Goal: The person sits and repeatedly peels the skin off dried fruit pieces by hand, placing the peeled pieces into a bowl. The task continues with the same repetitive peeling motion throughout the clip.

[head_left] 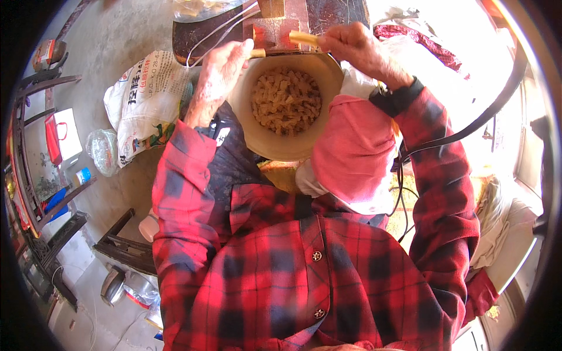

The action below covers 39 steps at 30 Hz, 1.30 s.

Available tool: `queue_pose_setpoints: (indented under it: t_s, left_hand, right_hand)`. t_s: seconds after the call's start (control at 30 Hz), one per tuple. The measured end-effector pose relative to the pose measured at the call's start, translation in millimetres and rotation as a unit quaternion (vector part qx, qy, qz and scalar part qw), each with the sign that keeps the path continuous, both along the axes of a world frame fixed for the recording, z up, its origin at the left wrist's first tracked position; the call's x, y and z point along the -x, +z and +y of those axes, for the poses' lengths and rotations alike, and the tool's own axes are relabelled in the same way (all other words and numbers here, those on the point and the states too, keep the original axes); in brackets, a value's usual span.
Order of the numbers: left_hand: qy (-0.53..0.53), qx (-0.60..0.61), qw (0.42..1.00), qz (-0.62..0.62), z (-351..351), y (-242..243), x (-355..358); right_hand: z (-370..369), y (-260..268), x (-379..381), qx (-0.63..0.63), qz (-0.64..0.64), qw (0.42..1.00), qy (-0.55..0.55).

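My left hand [226, 66] is closed on a small yellowish stick [257, 53] whose end shows past the fingers, near the rim of a round pale basin. My right hand [351, 44] grips a longer yellowish piece [304, 37], which points left over the edge of a dark wooden table [281, 37]. What the pieces are made of I cannot tell. The basin [252, 142] stands below and between my hands, with many short tan chunks [286, 101] in its bottom. Red light patches show on the wood beside the right-hand piece.
A printed white woven sack [147, 92] and a clear plastic bag [102, 151] lie at the left. Pink cloth [355, 145] covers one knee beside the basin. A white cord [215, 33] crosses the table edge; black cables [400, 193] hang near my right sleeve. A dark wooden stool [125, 245] is lower left.
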<state>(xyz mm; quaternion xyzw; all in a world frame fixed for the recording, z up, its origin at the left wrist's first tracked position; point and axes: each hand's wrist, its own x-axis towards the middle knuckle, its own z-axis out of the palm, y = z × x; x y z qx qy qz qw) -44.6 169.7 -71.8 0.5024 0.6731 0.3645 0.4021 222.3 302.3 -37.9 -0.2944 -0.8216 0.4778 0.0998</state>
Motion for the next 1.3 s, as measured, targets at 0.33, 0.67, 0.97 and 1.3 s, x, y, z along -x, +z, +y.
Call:
queue_pose_setpoints:
  t_s: [0.33,0.67,0.97,1.3]
  left_hand:
    - [-0.11,-0.132,0.985,-0.021,-86,60,-80]
    - [-0.204,-0.107,0.973,-0.02,-142,79,-75]
    - [-0.169,-0.073,0.958,0.218,-152,117,-25]
    - [-0.298,-0.051,0.951,0.07,-157,88,-87]
  right_hand:
    - [-122,40,-42,-0.155,0.007,0.984,0.085]
    - [-168,45,-47,0.039,0.039,0.985,0.162]
    - [-177,41,-22,0.015,0.126,0.978,0.164]
    - [-185,47,-38,0.08,0.081,0.974,0.195]
